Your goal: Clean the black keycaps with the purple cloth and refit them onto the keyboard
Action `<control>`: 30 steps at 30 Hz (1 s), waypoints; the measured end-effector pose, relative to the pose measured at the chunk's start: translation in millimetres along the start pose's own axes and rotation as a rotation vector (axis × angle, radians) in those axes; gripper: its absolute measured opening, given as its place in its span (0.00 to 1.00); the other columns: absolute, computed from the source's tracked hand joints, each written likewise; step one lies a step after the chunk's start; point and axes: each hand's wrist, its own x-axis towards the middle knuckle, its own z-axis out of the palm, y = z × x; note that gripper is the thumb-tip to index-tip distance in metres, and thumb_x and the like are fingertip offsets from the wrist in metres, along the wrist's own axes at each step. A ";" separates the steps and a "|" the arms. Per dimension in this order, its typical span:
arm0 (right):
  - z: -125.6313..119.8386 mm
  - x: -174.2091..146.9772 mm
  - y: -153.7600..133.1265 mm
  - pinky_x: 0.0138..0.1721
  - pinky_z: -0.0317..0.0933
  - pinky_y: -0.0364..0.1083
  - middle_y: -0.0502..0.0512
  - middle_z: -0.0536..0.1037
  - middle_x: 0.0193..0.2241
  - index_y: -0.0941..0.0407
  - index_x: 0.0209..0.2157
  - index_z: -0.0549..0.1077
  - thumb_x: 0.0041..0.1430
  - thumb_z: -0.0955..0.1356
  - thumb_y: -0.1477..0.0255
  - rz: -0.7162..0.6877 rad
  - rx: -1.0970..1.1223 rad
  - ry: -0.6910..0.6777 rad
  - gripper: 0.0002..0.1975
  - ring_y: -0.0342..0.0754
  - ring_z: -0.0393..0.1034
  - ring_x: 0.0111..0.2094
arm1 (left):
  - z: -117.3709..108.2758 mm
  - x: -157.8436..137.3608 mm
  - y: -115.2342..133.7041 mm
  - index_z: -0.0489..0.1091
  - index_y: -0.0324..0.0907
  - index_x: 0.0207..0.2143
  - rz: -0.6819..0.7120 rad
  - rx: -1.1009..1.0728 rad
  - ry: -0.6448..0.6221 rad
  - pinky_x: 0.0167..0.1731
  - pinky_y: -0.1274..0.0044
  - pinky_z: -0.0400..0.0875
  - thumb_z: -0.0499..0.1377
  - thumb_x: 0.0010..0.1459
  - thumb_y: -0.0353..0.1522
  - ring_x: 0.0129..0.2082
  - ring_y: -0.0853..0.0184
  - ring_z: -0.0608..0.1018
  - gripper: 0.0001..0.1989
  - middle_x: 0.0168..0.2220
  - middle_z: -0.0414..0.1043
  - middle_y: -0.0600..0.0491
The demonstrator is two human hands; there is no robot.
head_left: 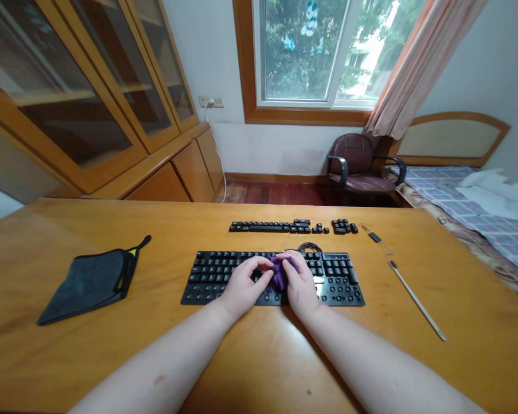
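A black keyboard point(216, 270) lies on the desk in front of me, its lower rows and right-hand block partly stripped to bare switches. Over its middle, my right hand point(301, 284) grips a crumpled purple cloth point(280, 275). My left hand point(247, 283) meets it there, thumb and forefinger pinched on a small black keycap point(273, 270) pressed against the cloth. Most of that keycap is hidden by the fingers. Behind the keyboard, loose black keycaps point(265, 227) stand in rows, with a smaller cluster point(344, 226) to the right.
On the left of the wooden desk point(259, 368) lies a dark grey pouch point(88, 282). To the right are a thin long-handled brush point(418, 302) and a wire keycap puller point(374, 237). A coiled black cable point(309, 247) sits behind the keyboard. An office chair point(356, 164) stands beyond the desk.
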 end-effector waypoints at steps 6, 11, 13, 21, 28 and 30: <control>3.7 -1.3 2.0 0.45 0.59 0.50 0.53 0.73 0.36 0.54 0.38 0.72 0.54 0.67 0.70 0.090 0.030 -0.014 0.09 0.48 0.67 0.40 | 0.1 -0.5 -2.8 0.69 0.42 0.35 0.060 0.031 -0.022 0.38 0.75 0.70 0.56 0.54 0.30 0.34 0.68 0.74 0.05 0.33 0.73 0.54; 6.9 0.8 2.1 0.41 0.59 0.46 0.49 0.68 0.31 0.54 0.30 0.64 0.48 0.70 0.72 0.144 0.119 0.120 0.09 0.45 0.65 0.35 | -0.6 -0.8 -2.7 0.69 0.42 0.35 0.076 0.049 -0.030 0.37 0.76 0.69 0.56 0.54 0.30 0.33 0.69 0.74 0.05 0.32 0.72 0.54; 6.8 2.0 1.6 0.41 0.59 0.46 0.48 0.67 0.29 0.55 0.27 0.63 0.49 0.69 0.72 0.146 0.119 0.104 0.09 0.44 0.63 0.34 | -0.3 -0.7 -2.9 0.69 0.42 0.35 0.073 0.056 -0.030 0.37 0.76 0.69 0.56 0.54 0.30 0.33 0.69 0.74 0.05 0.32 0.72 0.54; 4.2 1.8 0.3 0.36 0.58 0.44 0.48 0.68 0.25 0.56 0.24 0.66 0.47 0.70 0.69 0.184 0.076 0.013 0.09 0.45 0.63 0.30 | 0.7 -0.5 -3.0 0.69 0.41 0.33 0.066 0.047 -0.024 0.36 0.77 0.69 0.57 0.53 0.30 0.32 0.69 0.74 0.04 0.31 0.72 0.54; 0.5 -0.7 -3.4 0.33 0.60 0.44 0.51 0.73 0.26 0.56 0.26 0.72 0.51 0.68 0.63 0.232 0.139 -0.104 0.11 0.46 0.65 0.29 | -0.2 0.3 1.3 0.69 0.41 0.32 0.040 0.034 0.008 0.36 0.77 0.69 0.57 0.53 0.30 0.32 0.69 0.74 0.03 0.31 0.72 0.54; -1.0 -1.2 -3.0 0.32 0.61 0.45 0.52 0.72 0.25 0.56 0.30 0.74 0.58 0.63 0.61 0.192 0.218 -0.132 0.14 0.46 0.65 0.27 | -0.6 1.1 0.3 0.69 0.41 0.32 0.013 0.015 0.052 0.36 0.76 0.69 0.57 0.53 0.30 0.32 0.69 0.74 0.03 0.31 0.72 0.54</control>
